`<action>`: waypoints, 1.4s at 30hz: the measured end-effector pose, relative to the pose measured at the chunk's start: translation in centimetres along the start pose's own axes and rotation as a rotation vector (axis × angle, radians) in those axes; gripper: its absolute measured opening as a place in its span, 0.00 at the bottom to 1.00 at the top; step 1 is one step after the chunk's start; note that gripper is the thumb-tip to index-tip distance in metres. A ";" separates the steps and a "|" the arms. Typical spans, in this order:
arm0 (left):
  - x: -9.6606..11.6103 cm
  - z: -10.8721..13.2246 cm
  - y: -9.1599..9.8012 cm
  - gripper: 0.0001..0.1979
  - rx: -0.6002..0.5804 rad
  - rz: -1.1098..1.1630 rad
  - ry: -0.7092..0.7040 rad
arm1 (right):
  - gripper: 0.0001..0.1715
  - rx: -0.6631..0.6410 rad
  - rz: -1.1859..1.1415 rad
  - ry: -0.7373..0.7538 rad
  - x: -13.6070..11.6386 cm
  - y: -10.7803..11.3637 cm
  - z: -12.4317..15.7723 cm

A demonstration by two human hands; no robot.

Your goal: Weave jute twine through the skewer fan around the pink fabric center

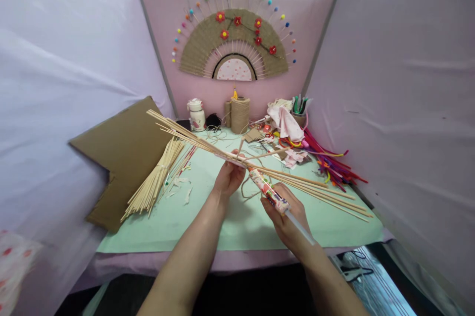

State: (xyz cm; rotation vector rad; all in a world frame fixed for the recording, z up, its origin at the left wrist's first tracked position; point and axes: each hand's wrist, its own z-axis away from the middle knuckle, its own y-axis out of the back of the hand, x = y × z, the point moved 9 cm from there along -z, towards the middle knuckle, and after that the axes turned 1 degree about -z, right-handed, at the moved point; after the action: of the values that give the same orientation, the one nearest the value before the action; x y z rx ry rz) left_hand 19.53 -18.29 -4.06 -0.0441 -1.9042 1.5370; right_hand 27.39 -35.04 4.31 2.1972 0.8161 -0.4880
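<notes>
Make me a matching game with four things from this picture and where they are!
Things:
1. Glue gun
2. Fan with red flowers
3. Big roll of twine
4. Thick stick bundle

Places:
A. Standing upright at the back of the table
B. Lying at the left, by the brown cardboard
C. Held in the right hand
D. Up on the pink back wall

Right pairs: 1-C, 2-D, 3-A, 4-B
</notes>
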 end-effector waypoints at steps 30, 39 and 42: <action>-0.3 0.0 0.1 0.09 0.138 0.125 0.041 | 0.12 0.027 -0.020 -0.101 1.9 -0.2 0.5; -0.3 0.0 0.9 0.13 0.218 0.147 0.027 | 0.13 0.036 -0.003 -0.108 2.2 -0.2 0.7; -0.3 0.1 0.7 0.12 0.224 0.155 0.019 | 0.13 0.053 -0.010 -0.094 2.1 -0.1 0.6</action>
State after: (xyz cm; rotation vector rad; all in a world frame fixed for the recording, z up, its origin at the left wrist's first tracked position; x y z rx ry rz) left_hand 19.41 -18.24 -4.84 -0.1087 -1.7368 1.8398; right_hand 28.79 -34.61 2.70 2.2018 0.7723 -0.6199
